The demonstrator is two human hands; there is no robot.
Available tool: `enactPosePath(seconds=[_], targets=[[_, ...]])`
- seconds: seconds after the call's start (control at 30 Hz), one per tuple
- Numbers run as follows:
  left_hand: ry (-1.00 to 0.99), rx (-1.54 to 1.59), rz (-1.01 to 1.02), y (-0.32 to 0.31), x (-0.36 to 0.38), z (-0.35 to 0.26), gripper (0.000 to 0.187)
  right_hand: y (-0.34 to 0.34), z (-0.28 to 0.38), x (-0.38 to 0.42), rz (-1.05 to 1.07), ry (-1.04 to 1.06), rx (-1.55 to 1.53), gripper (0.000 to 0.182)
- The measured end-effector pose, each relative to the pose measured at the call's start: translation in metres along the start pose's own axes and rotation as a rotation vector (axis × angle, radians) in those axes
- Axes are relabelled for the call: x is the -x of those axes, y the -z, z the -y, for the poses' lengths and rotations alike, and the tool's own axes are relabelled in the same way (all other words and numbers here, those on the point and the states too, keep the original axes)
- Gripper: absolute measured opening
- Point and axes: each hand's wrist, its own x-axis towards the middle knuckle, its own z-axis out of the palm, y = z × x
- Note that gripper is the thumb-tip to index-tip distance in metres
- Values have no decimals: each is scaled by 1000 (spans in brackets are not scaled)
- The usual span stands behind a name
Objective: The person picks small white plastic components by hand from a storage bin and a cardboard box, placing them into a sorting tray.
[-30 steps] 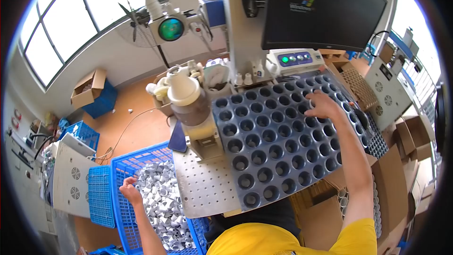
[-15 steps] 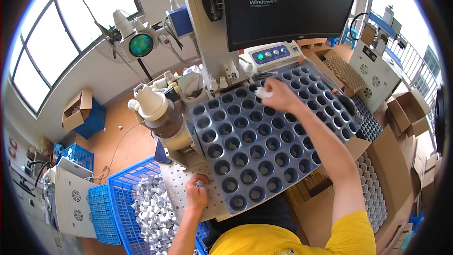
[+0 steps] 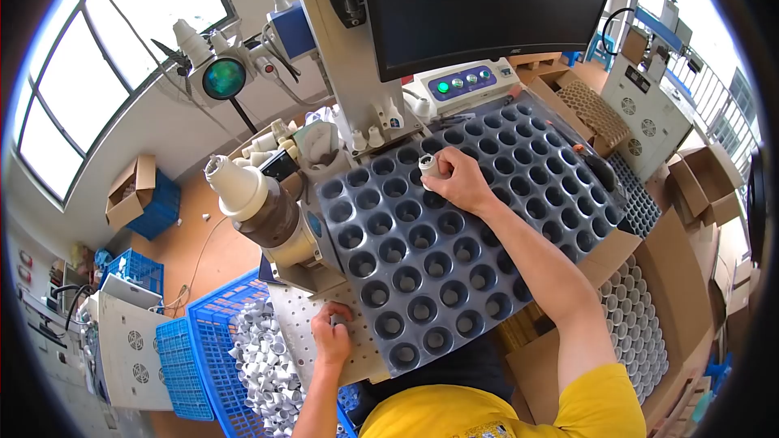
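My right hand [image 3: 458,181] pinches a small white plastic cup-shaped part [image 3: 428,165], its open end up, over the back rows of a dark grey plastic tray [image 3: 430,255] with rows of round pockets. Pale bottoms show in many pockets. My left hand [image 3: 331,339] is closed low over a perforated metal plate [image 3: 369,332], with a small grey-white piece [image 3: 337,320] partly showing between its fingers. Next to the tray's left edge stands a machine with a white cone-shaped head [image 3: 235,186].
A blue basket [image 3: 213,357] of loose white plastic parts [image 3: 268,365] stands at left. On the right, a cardboard box [image 3: 677,292] holds rows of white cylinders [image 3: 637,324]. A monitor [image 3: 487,8] and a button box [image 3: 464,85] are behind the tray.
My right hand has come left and slightly nearer, turning the white part so its open end shows. My left hand stays closed over the plate. The view has shifted slightly.
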Motion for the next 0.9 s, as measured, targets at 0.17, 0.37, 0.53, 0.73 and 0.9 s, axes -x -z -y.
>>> enactPosePath(seconds=[0.17, 0.37, 0.53, 0.73, 0.9], targets=[[17, -11, -17, 0, 1, 4, 27, 0, -1, -1, 13, -17, -25, 35], [3, -11, -14, 0, 2, 2, 27, 0, -5, -1, 22, -25, -27, 34], [16, -2, -14, 1, 2, 3, 27, 2, -1, -1, 31, -36, -4, 34], [-30, -16, -42, -1, 2, 4, 28, 0, -5, -1, 16, -6, -14, 33], [3, -19, -36, -2, 2, 4, 30, 2, -1, 0, 13, -21, -5, 33]])
